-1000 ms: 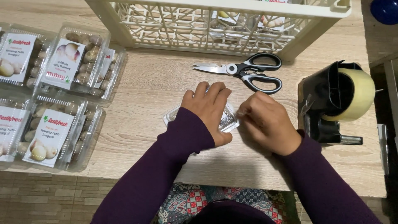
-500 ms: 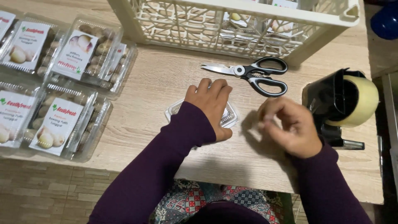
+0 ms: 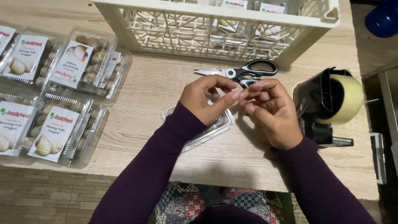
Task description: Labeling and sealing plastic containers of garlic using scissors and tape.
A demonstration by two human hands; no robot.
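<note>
My left hand [image 3: 207, 97] and my right hand [image 3: 269, 110] are lifted just above a clear plastic clamshell box [image 3: 215, 126] that lies flat on the wooden table [image 3: 157, 87]. Their fingertips meet over the box's right end. My left thumb reaches across to the curled, pinched fingers of my right hand. Whether anything thin is held between the fingertips is too small to see. My left wrist and purple sleeve cover most of the box.
Black-handled scissors [image 3: 248, 74] lie just beyond the hands. A black tape dispenser [image 3: 327, 103] with a pale roll stands right of my right hand. A cream plastic crate [image 3: 215, 20] holding packs spans the back. Several labelled clear packs of garlic [image 3: 54, 128] lie at the left.
My left hand has lifted off the clamshell box. My right hand has come from the dispenser side back to the left, and the fingertips of both hands now touch.
</note>
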